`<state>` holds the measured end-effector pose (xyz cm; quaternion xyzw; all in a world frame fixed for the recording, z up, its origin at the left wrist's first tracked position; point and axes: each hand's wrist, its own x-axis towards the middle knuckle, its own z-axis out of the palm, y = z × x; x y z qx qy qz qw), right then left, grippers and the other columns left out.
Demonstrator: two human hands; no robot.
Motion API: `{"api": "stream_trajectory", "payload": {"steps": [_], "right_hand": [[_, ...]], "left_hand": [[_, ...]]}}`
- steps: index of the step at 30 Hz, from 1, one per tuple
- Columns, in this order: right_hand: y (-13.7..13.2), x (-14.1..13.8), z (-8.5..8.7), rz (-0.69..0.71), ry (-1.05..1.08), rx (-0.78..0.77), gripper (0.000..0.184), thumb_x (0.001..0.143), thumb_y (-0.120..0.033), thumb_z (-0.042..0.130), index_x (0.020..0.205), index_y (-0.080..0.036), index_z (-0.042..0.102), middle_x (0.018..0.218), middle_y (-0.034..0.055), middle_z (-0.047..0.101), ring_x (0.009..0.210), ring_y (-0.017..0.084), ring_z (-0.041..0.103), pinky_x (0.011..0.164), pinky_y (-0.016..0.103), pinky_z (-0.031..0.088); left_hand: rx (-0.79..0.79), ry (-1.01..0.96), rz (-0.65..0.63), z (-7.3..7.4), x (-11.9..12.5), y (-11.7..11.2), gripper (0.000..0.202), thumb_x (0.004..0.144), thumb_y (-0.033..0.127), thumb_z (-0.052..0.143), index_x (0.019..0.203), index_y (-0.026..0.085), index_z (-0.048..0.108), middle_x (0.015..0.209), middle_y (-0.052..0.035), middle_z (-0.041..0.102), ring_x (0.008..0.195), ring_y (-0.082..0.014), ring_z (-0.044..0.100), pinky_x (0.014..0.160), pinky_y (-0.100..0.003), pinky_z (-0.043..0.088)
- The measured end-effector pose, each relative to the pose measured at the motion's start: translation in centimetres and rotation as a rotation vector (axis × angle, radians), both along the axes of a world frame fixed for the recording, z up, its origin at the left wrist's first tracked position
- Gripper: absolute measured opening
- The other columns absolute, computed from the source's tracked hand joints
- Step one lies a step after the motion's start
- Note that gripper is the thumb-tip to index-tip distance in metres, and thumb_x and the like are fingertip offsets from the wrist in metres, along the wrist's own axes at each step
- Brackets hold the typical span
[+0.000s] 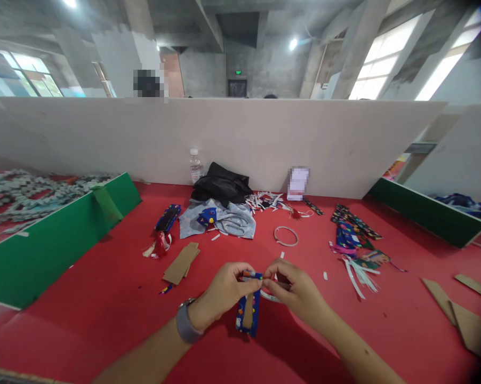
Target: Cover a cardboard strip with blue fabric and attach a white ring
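Note:
My left hand (229,288) wears a grey watch band at the wrist and is closed on a blue patterned fabric strip (255,319), its thumb across the upper part. The strip hangs down, with a narrow brown cardboard piece (247,312) lying along it. At the strip's top right corner, the thumb and fingers of my right hand (294,288) are pinched together. What they hold there is too small to make out. A pale ring (269,296), partly hidden, lies on the table just behind my hands.
Brown cardboard pieces (181,264) lie on the red table (116,298) at the left; more cardboard (466,325) lies far right. A second pale ring (286,236), fabric strips (348,234), a black bag (222,184) and a bottle (195,168) sit farther back. Green boards (56,245) flank the table.

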<state>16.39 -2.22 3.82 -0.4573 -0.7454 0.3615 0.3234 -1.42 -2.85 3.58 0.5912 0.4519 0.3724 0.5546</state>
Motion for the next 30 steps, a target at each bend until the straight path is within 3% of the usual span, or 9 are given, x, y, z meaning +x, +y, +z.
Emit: {"api": "stream_trajectory", "payload": {"steps": [4,13,19,30], "right_hand": [[0.4,0.2,0.2,-0.041,-0.013,-0.031,0.014,0.079,-0.031,0.055,0.084,-0.018,0.057,0.062,-0.004,0.05,0.045,0.006,0.031,0.043,0.019,0.026],[0.2,0.7,0.9,0.054,-0.048,0.006,0.007,0.077,-0.021,0.054,0.073,-0.018,0.058,0.071,-0.0018,0.056,0.053,0.007,0.044,0.049,0.018,0.034],[0.1,0.9,0.8,0.09,-0.132,0.133,0.007,0.079,-0.019,0.051,0.079,-0.02,0.057,0.078,0.0005,0.057,0.064,0.011,0.052,0.057,0.021,0.038],[0.3,1.5,1.4,0.033,-0.2,0.103,0.02,0.089,-0.034,0.04,0.088,-0.021,0.055,0.075,0.0027,0.06,0.06,0.013,0.052,0.054,0.024,0.037]], "left_hand": [[-0.055,-0.032,0.0,0.3,-0.2,0.1,0.022,0.069,0.034,0.064,0.069,0.013,0.057,0.06,0.0036,0.048,0.055,-0.0091,0.043,0.053,-0.02,0.035],[-0.059,0.1,-0.05,1.3,-0.8,0.0,0.021,0.068,0.035,0.062,0.068,0.014,0.057,0.06,0.0037,0.05,0.057,-0.0105,0.046,0.053,-0.02,0.034],[-0.013,0.14,-0.066,1.7,-0.8,-0.1,0.008,0.067,0.021,0.053,0.07,0.015,0.057,0.061,0.0037,0.049,0.059,-0.0103,0.045,0.055,-0.019,0.034],[0.128,0.217,0.035,2.6,-1.3,0.2,0.011,0.071,0.026,0.053,0.067,0.016,0.055,0.059,0.003,0.052,0.058,-0.0117,0.048,0.054,-0.02,0.035]]}}
